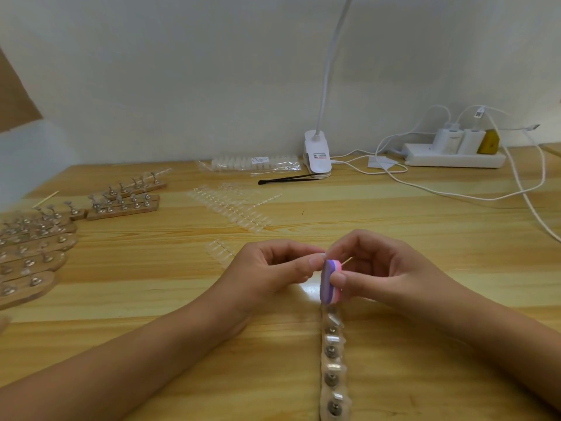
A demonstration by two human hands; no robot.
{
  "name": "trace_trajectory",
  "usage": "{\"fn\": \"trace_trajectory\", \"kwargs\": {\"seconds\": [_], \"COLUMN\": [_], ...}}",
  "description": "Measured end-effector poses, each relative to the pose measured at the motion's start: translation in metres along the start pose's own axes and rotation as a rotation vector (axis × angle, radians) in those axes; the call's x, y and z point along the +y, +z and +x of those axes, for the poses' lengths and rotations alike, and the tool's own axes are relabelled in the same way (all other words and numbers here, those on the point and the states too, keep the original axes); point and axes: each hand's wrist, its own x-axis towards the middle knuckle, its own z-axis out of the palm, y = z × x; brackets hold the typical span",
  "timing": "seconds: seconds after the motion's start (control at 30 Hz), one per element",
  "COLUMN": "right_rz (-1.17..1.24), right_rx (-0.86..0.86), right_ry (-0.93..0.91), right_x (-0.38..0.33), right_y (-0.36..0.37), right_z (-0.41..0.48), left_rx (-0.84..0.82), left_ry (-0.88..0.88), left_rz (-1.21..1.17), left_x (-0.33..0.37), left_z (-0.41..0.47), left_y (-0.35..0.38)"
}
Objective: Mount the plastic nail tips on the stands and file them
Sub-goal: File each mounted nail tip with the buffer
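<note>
My right hand (373, 268) grips a small purple and pink file block (330, 281) between thumb and fingers. My left hand (273, 268) pinches a clear nail tip (322, 256) at its fingertips, held against the top of the block. Below the hands a wooden strip of metal stands (333, 360) runs toward me, with several clear tips mounted on it. Loose strips of clear nail tips (230, 208) lie further back on the table.
More wooden stand strips (33, 253) lie at the left, others (124, 202) behind them. A bag of tips (252, 162), black tweezers (288, 179), a clip lamp (317, 153), a power strip (455, 158) and its white cables (516, 189) sit along the back wall.
</note>
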Motion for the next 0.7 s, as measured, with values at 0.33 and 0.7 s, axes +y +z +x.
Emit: {"fn": "trace_trajectory", "kwargs": {"seconds": [0.33, 0.7], "right_rz": [0.001, -0.053], "right_rx": [0.066, 0.089], "right_ry": [-0.049, -0.095], "right_x": [-0.005, -0.003], "right_y": [-0.004, -0.003], "right_z": [0.000, 0.000], "left_rx": [0.016, -0.004], "left_ry": [-0.014, -0.018], "left_rz": [-0.001, -0.016], "left_x": [-0.001, 0.000], "left_z": [0.001, 0.000], "left_y": [0.000, 0.000]}}
